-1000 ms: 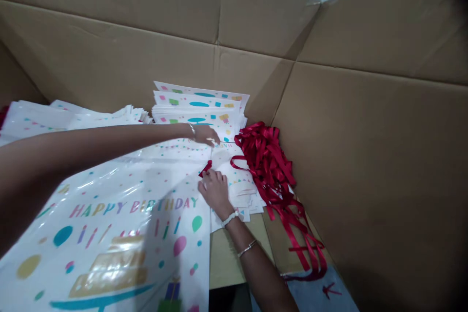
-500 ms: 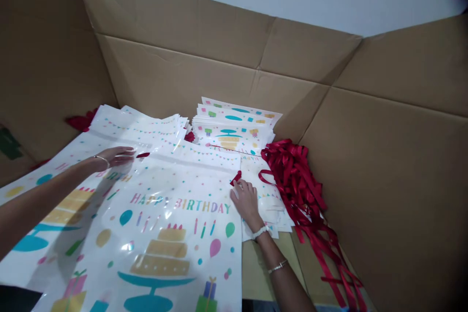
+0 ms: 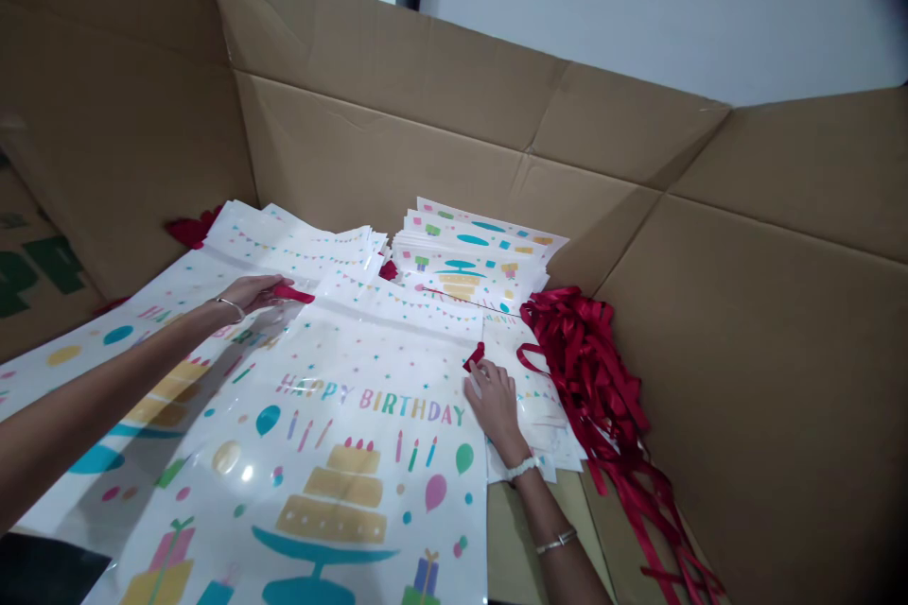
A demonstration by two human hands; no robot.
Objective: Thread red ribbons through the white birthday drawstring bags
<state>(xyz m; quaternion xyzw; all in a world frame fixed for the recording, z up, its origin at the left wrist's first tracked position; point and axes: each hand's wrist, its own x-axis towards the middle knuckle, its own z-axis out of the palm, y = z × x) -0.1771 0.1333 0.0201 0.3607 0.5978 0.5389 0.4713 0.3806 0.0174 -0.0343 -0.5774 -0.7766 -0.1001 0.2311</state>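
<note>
A large white plastic gift bag (image 3: 333, 359), printed with HAPPY BIRTHDAY, a cake and balloons, lies flat in front of me. At its upper left edge, my left hand (image 3: 256, 291) pinches a red ribbon (image 3: 295, 294) that sticks out to the right of my fingers. My right hand (image 3: 495, 405) rests at the bag's right edge, its fingers curled against a second short red ribbon (image 3: 474, 357). Part of that ribbon is hidden by the fingertips. Under the left forearm lies another printed bag (image 3: 166, 331).
Tall cardboard walls (image 3: 397, 123) surround the work surface. A stack of printed bags (image 3: 468, 255) stands at the back. To the right, a heap of loose red ribbons (image 3: 592, 350) trails toward me over cardboard. More red ribbon (image 3: 193, 229) shows at the back left.
My left hand has closed on the left red ribbon, which lay loose on the bag before. The right hand stays at the right ribbon. The whole view has shifted slightly.
</note>
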